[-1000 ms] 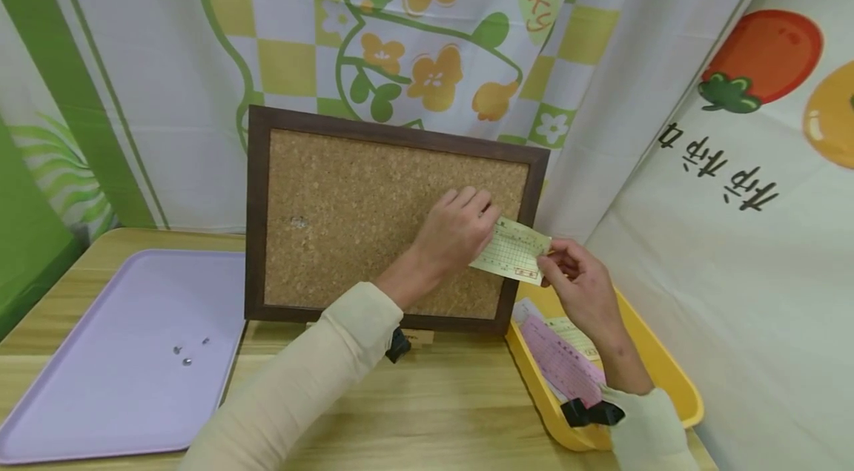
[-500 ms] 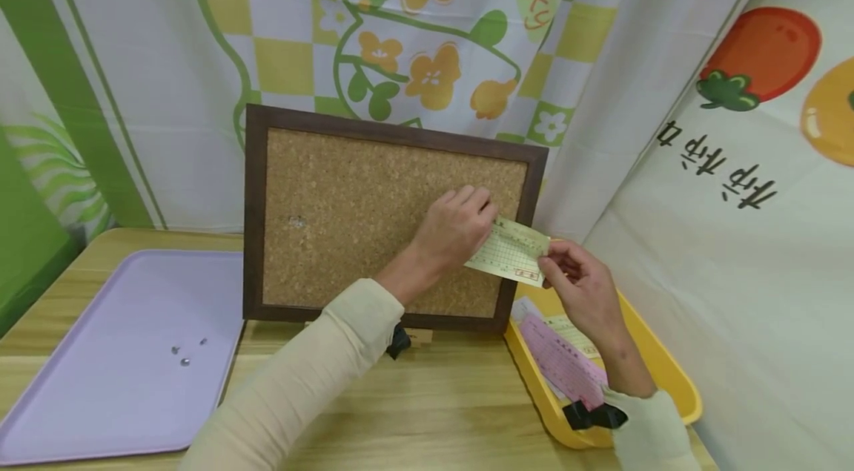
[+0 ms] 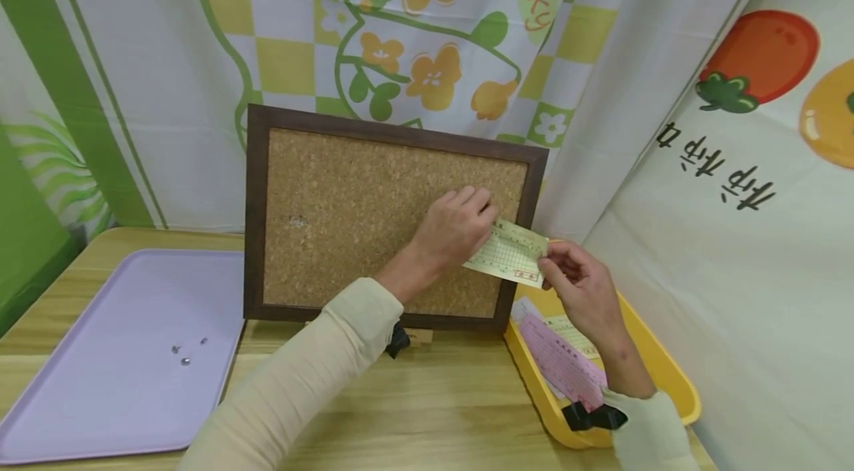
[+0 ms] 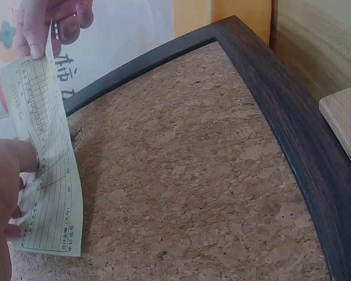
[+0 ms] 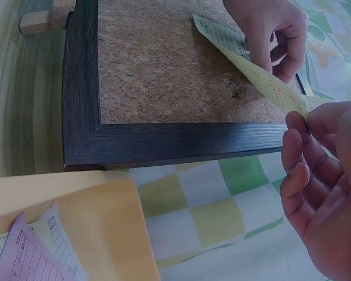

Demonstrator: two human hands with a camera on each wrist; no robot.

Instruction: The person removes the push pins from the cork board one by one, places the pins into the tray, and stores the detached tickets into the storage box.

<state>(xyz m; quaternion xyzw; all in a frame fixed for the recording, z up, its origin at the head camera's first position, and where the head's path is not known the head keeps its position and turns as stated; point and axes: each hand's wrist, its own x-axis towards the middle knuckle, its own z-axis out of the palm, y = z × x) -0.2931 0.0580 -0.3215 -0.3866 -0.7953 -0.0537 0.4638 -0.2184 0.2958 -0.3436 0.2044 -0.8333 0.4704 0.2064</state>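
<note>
A pale green printed receipt slip (image 3: 507, 252) stands slanted at the lower right of the framed corkboard (image 3: 347, 211). My left hand (image 3: 454, 226) touches the slip's face near its left part with the thumb, other fingers curled beside it; anything between these fingertips is hidden. My right hand (image 3: 587, 285) pinches the slip's right end between thumb and fingers. In the left wrist view the slip (image 4: 50, 158) curves, its upper end standing off the cork. From the right wrist view, its right end (image 5: 281, 93) bends out past the frame.
A lilac tray (image 3: 127, 308) at the left carries several small metal pieces resembling thumbtacks. Below the right hand a yellow basin (image 3: 667, 374) holds a pink slip (image 3: 560, 360) and other papers. A wooden stand piece (image 3: 419, 337) shows under the board; a patterned curtain hangs behind.
The slip has shifted very slightly left at its lower edge. Both hands keep nearly the same places and hold.
</note>
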